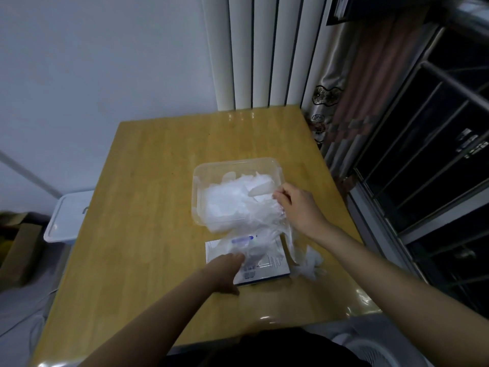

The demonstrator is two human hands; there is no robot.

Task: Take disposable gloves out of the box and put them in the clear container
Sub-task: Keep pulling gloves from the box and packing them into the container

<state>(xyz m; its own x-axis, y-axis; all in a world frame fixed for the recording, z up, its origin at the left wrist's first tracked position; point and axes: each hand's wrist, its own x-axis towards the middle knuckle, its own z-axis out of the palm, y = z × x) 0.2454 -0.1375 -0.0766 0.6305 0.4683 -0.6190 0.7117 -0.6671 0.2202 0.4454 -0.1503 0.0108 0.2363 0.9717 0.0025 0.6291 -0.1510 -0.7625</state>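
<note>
I see a yellow-brown wooden table (158, 207), shiny near its close edge. Behind it is a plain white wall (105, 62). Tall white panels (264, 49) stand at the far side of the table. On the right hangs a curtain (344, 83) with dark flowers on it, next to a window (436, 128) with metal bars. Left of the table, low down, sits a white bin (66, 218) with a lid. Past it is a brown carton (21, 247).
</note>
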